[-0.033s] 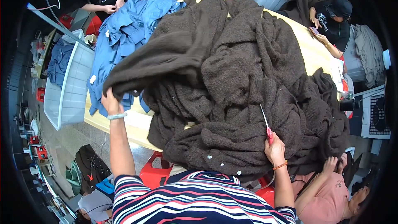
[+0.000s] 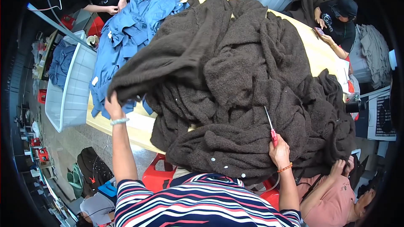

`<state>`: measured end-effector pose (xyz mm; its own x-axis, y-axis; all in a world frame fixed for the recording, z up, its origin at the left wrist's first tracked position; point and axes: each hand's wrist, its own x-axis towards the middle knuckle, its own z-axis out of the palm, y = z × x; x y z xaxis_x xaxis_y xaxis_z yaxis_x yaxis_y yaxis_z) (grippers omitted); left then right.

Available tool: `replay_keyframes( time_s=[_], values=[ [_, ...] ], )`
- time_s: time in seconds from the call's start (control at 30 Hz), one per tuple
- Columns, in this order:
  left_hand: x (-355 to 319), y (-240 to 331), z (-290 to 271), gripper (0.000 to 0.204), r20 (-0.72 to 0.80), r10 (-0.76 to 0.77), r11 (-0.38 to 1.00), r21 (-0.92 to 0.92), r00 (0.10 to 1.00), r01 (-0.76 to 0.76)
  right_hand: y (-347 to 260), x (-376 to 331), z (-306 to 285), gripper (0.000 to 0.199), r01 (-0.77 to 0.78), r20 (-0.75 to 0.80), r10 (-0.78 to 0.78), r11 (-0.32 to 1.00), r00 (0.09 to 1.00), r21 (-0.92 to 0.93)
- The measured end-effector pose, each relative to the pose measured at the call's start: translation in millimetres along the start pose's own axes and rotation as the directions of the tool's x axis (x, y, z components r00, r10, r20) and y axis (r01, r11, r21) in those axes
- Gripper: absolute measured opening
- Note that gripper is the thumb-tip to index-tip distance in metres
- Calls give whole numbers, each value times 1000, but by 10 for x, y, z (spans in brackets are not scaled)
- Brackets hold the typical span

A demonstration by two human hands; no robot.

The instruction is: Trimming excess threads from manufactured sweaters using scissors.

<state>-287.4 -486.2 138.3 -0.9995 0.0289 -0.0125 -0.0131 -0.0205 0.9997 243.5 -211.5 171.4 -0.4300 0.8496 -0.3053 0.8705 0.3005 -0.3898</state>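
Observation:
My left hand (image 2: 113,108) grips the edge of a dark brown knitted garment (image 2: 168,65) and holds it up at the left, stretched out from the heap. The raised cloth is slightly blurred. In my right hand (image 2: 279,154) is a pair of red-handled scissors (image 2: 274,136), its thin metal blade pointing away over the brown knitwear. That hand rests low over the near right part of the brown heap (image 2: 240,80). Small white flower-like buttons (image 2: 226,167) show on the fold nearest me. Fingers of my left hand are partly hidden by the cloth.
Blue garments (image 2: 130,29) lie left on the pale table (image 2: 311,42), where a co-worker's hands (image 2: 117,9) work. White bins (image 2: 69,88) stand left and behind. A person at far right holds a phone (image 2: 320,31); another in pink (image 2: 332,197) handles brown cloth at near right. Red stools (image 2: 155,174) are close.
My left hand has shifted slightly to the right with the held edge of the brown garment. The right hand and scissors stay where they were.

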Motion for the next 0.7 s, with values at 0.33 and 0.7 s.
replay_keyframes(
  time_s=[0.33,0.7],
  values=[
    [-1152,255,724,82,691,458,212,526,560,-823,-79,44,-63,33,57,-33,-56,998,998,28],
    [-362,-432,2095,40,687,242,758,307,685,-576,-644,-95,-438,37,235,-88,-231,971,969,44]
  ],
)
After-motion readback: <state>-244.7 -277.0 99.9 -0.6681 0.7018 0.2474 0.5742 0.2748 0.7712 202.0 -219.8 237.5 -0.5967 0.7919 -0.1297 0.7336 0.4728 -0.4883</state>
